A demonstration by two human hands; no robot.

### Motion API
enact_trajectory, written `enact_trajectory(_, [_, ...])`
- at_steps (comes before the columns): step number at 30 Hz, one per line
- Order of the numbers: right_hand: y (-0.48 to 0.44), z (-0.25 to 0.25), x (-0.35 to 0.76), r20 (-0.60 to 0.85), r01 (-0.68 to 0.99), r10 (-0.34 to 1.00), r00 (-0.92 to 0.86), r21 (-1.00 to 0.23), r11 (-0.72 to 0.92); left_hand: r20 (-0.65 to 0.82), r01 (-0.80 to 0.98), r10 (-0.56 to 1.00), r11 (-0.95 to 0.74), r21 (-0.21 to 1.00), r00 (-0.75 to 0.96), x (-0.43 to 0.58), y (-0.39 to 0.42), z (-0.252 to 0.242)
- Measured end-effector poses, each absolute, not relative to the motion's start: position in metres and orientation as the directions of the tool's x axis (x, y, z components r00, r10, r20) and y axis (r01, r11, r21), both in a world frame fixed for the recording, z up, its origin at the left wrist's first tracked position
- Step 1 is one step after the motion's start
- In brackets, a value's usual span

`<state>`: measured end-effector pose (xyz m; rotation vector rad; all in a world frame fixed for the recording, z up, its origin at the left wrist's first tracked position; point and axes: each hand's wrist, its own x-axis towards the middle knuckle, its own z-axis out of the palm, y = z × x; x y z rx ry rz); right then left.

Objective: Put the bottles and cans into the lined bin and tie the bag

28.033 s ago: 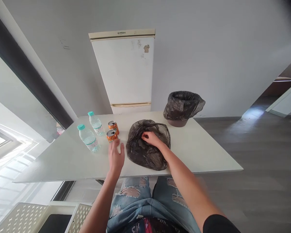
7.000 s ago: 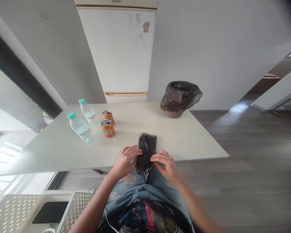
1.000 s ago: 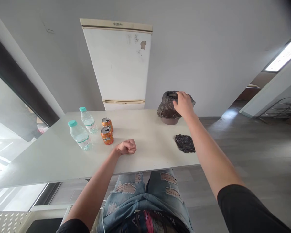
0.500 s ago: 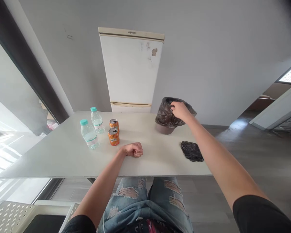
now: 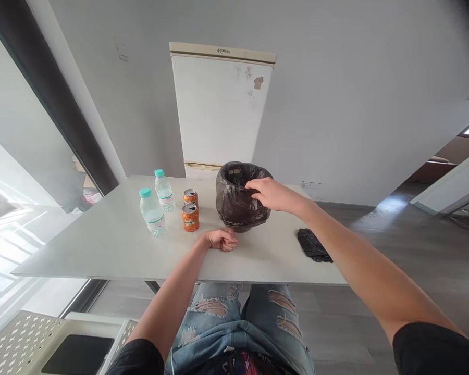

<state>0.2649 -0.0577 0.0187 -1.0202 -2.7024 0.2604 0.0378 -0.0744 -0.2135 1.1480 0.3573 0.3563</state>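
My right hand (image 5: 266, 194) grips the near rim of a small bin lined with a black plastic bag (image 5: 234, 200), which stands on the white table (image 5: 101, 239) just beyond my left hand. My left hand (image 5: 221, 239) rests on the table as a closed fist with nothing visible in it. A folded black plastic bag (image 5: 313, 245) lies near the table's right front corner. Two orange cans (image 5: 189, 216) stand left of the bin, and two water bottles with teal caps (image 5: 152, 211) stand further left.
A white fridge (image 5: 221, 107) stands against the wall behind the table. A white perforated crate with a dark tablet (image 5: 78, 354) sits on the floor at lower left. Grey wood floor (image 5: 398, 250) extends to the right.
My right hand has pulled the lined bin from the far right of the table leftward and closer, to just beyond my left fist. The left hand has stayed put.
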Motion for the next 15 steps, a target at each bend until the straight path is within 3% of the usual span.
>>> enact_trajectory(8, [-0.064,0.029,0.254,0.035,0.634,0.634,-0.772,-0.031,0.773,-0.11,-0.086,0.454,0.391,0.917,0.884,0.04,-0.076,-0.21])
enact_trajectory(11, [-0.076,0.038,0.235,0.243,0.576,0.564,-0.79,-0.024,0.817,-0.118,-0.09,0.457,0.409,0.908,0.882,0.04,-0.076,-0.21])
enact_trajectory(15, [-0.09,0.035,0.163,0.491,0.446,0.463,-0.738,-0.16,0.881,-0.13,-0.115,0.489,0.439,0.891,0.862,0.041,-0.075,-0.211])
